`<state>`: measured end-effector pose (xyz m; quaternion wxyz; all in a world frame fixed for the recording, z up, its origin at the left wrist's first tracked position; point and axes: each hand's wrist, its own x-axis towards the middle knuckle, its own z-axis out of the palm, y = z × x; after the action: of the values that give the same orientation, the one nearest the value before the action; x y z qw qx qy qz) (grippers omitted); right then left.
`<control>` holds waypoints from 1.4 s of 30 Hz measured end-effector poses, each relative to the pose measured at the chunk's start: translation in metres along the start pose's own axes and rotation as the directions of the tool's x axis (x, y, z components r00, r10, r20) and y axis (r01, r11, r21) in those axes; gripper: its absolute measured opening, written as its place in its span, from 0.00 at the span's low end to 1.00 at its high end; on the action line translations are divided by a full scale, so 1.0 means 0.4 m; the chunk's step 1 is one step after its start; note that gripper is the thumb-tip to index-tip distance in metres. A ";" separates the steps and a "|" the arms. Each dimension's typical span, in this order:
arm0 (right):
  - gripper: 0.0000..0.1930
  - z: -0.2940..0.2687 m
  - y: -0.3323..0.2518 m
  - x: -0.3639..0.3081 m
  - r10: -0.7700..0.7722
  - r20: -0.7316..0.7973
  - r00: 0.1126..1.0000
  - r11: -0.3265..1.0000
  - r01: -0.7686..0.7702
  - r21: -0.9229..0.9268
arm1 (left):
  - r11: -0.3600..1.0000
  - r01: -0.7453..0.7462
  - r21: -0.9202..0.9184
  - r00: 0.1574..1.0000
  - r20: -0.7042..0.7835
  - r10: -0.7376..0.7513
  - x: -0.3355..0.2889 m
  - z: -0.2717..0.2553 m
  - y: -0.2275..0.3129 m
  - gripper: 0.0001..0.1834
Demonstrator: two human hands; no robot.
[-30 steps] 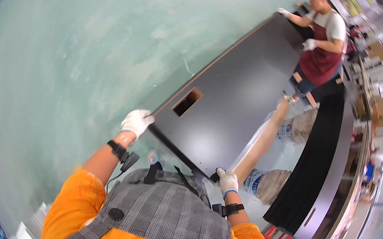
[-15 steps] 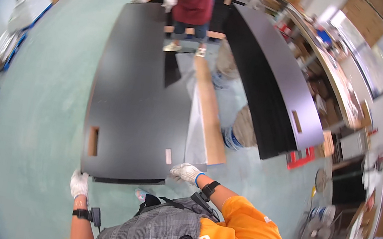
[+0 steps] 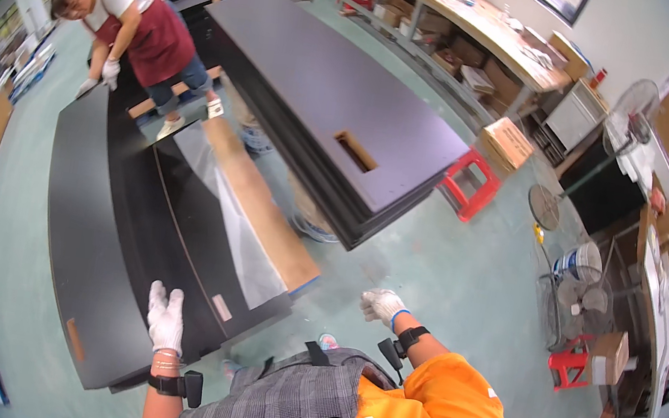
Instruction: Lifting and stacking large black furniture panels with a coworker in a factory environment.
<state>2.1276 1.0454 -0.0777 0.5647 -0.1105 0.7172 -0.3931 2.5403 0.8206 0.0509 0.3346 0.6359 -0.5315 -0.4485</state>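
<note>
My left hand (image 3: 166,318), in a white knit glove, is raised with its fingers apart and holds nothing. It is over the near end of a black panel (image 3: 165,244), left of a small pale label (image 3: 222,307). Farther left stretches a long dark grey panel (image 3: 83,215) with a slot near its close end. A co-worker in a dark red apron (image 3: 152,39) bends at its far end, gloved hands at its edge. My right hand (image 3: 382,307), also gloved, hangs over the floor with curled fingers and nothing visible in them, near the stacked dark panels (image 3: 344,89).
A brown board (image 3: 264,216) lies along the black panel's right side, next to white sheeting (image 3: 219,200). Beyond the stack are a red stool (image 3: 469,186), a cardboard box (image 3: 506,144) and a workbench (image 3: 483,24). A standing fan (image 3: 634,111) is at the right.
My view has turned rightward. Both hands have come away from the dark grey panel's near end, which now lies farther left, exposing more of the black panel. My left hand has opened.
</note>
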 end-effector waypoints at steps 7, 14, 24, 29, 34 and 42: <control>0.14 -0.280 0.008 -0.065 0.094 -0.251 0.963 0.929 0.006 0.371 | 0.989 -0.065 0.130 0.906 0.423 0.004 -0.002 0.317 0.199 0.37; 0.15 -0.376 -0.093 -0.087 -0.120 -0.451 0.884 0.957 0.224 0.184 | 0.987 0.161 -0.009 0.734 0.669 -0.114 0.094 0.547 0.280 0.40; 0.28 -0.629 -0.589 0.093 -0.651 -0.604 0.460 0.725 0.139 -0.675 | 0.949 0.315 0.024 0.613 0.758 -0.223 0.119 0.794 0.395 0.50; 0.28 -0.753 -0.850 0.257 -0.551 -0.483 0.681 0.663 0.004 -0.749 | 0.897 0.442 -0.017 0.671 0.671 -0.317 0.131 0.941 0.451 0.47; 0.31 -0.767 -0.902 0.334 -0.449 -0.299 0.842 0.655 0.083 -0.751 | 0.893 0.450 0.003 0.755 0.533 -0.382 0.140 1.024 0.489 0.45; 0.35 -0.743 -0.890 0.305 -0.442 -0.264 0.857 0.598 0.062 -0.799 | 0.747 0.585 -0.317 0.790 0.430 -0.436 0.113 1.041 0.502 0.26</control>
<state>1.7184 0.8653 0.0951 0.2236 -0.3516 0.8977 -0.1430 2.0807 0.7557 0.0668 0.2362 0.5831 -0.2681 -0.7296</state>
